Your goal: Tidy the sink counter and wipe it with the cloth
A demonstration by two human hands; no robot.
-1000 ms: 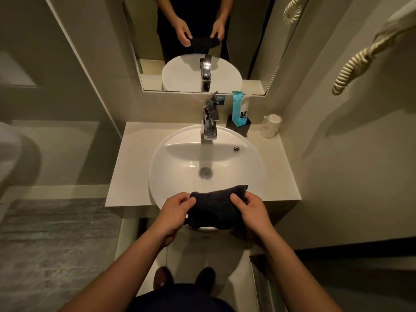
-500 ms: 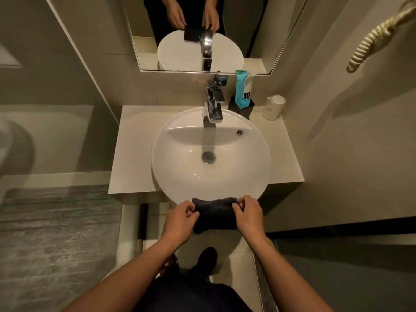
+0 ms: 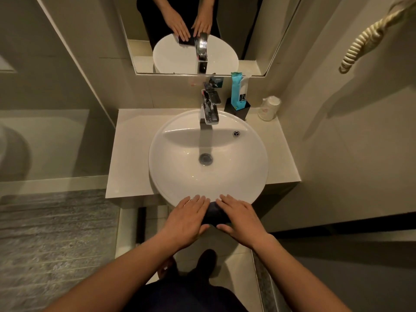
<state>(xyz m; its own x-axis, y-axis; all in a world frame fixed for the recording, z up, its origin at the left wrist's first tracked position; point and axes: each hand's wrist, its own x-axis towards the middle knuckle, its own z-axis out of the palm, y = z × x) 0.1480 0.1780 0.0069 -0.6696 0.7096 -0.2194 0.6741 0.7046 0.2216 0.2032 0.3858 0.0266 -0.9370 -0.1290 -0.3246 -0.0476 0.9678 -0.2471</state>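
Dark cloth [image 3: 213, 216] is the thing to follow, and we find it at the near lip of the sink [image 3: 180, 176], pinned under both our palms.

Going from the left: bare counter [image 3: 130, 154] lies beside the basin. Next comes our left hand [image 3: 188, 218], fingers straight and spread flat, pressing down on the cloth's left end — not gripping it. The cloth shows only as a narrow dark strip between the hands; its long axis appears to run side to side, along the basin's front edge. Our right hand [image 3: 239, 218] mirrors the left, flat and open on the right end, thumb tucked toward the cloth's near edge. Neither hand has closed round anything.

Farther right and back, behind the tap [image 3: 209, 109], a black holder [image 3: 237, 108] with a teal packet [image 3: 238, 91] stands near a paper-wrapped cup [image 3: 269, 108] at the wall.

We judge the cloth is being flattened or folded before wiping. It lies directly beneath both palms, so either hand is equally near — the left would suit the left counter, the right the cluttered side.
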